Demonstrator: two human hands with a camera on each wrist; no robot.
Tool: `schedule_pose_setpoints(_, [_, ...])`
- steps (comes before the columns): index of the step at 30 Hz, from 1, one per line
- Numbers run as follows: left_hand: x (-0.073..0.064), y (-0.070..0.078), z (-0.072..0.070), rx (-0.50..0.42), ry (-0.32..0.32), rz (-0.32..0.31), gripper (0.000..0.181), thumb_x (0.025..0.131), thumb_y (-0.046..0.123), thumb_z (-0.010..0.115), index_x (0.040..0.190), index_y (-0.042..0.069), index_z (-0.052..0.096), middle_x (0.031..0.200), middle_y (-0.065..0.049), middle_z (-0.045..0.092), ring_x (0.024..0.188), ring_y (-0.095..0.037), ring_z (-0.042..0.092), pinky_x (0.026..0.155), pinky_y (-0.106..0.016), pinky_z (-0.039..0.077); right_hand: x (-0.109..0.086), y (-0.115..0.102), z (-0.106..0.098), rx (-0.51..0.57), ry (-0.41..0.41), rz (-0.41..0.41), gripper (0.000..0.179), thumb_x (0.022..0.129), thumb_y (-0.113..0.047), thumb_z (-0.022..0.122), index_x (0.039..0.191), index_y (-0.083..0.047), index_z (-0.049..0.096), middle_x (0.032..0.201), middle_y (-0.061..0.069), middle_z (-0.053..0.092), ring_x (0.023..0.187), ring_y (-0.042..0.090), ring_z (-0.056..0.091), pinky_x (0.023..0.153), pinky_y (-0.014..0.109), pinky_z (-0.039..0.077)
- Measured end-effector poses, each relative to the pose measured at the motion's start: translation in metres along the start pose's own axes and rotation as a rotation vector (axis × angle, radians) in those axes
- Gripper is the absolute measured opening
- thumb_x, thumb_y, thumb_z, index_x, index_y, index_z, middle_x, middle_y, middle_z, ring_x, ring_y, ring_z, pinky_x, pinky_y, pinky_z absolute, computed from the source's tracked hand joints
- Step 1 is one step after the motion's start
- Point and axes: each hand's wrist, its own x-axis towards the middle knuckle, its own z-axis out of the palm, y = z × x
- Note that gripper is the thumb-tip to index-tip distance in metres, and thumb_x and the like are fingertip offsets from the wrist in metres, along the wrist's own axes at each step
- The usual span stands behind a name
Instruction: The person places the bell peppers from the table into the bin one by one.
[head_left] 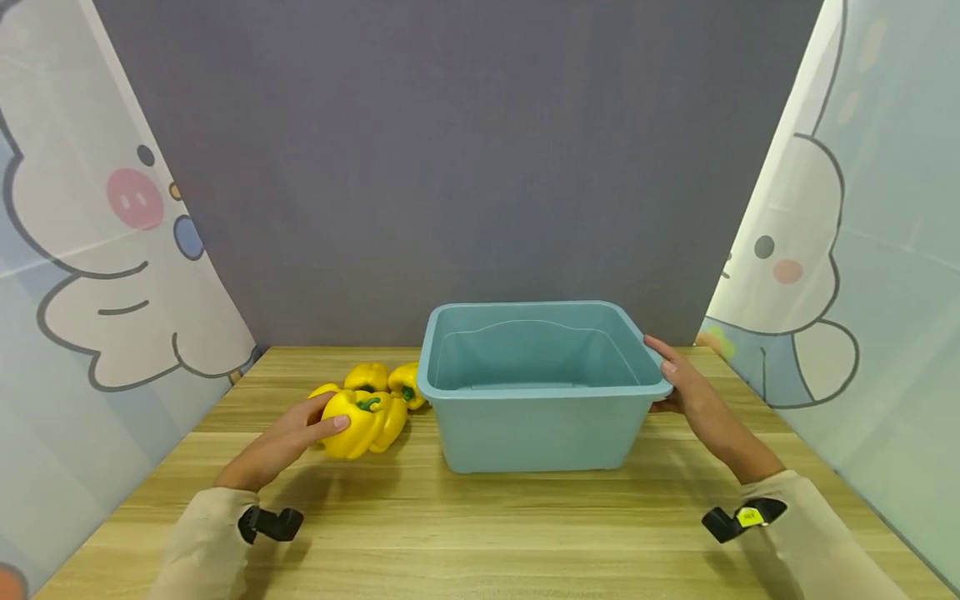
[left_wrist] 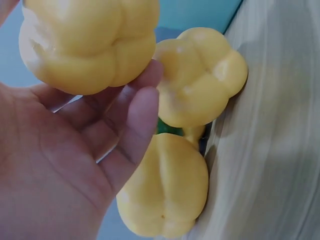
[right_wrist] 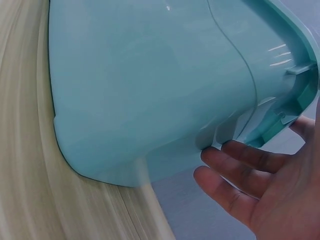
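In the head view, my left hand [head_left: 288, 433] grips a yellow bell pepper [head_left: 347, 427] with its green stem facing the bin. The left wrist view shows that bell pepper [left_wrist: 90, 45] between thumb and fingers, above two other peppers. My right hand [head_left: 693, 396] holds the right rim of a light blue plastic bin [head_left: 532, 433], thumb over the edge. Seen from the right wrist, the fingertips [right_wrist: 212, 155] of this hand touch the bin's outer wall [right_wrist: 140, 90] beneath the rim. The bin stands upright with a bare floor.
More yellow bell peppers [head_left: 367, 377] lie close together left of the bin, one [head_left: 405, 383] right beside its wall. Everything stands on a wood-grain table [head_left: 480, 533]. A dark grey panel [head_left: 480, 167] rises behind, with cartoon-printed curtains [head_left: 795, 208] at both sides.
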Motion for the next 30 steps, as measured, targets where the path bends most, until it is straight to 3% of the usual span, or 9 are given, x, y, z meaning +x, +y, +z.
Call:
schedule_pose_setpoints(17, [0.008,-0.001,0.013,-0.045,0.013,0.067,0.040,0.103,0.019,0.056,0.136,0.001,0.045,0.119,-0.019,0.053,0.101,-0.026,0.060,0.084,-0.032,0.053,0.000,-0.003,0.001,-0.006,0.002,-0.027,0.055,0.112,-0.030,0.021,0.161,-0.007,0.013,0.150,0.033,0.031,0.103,0.007,0.063,0.079,0.040,0.055])
schedule_pose_setpoints(30, [0.013,-0.001,0.025,-0.045,0.098,0.047,0.044,0.101,0.022,0.059,0.138,0.002,0.043,0.121,-0.017,0.052,0.101,-0.027,0.059,0.084,-0.031,0.053,0.001,-0.003,0.003,-0.005,0.013,0.001,0.054,0.112,-0.030,0.025,0.160,-0.006,0.018,0.144,0.034,0.037,0.099,0.009,0.064,0.078,0.044,0.057])
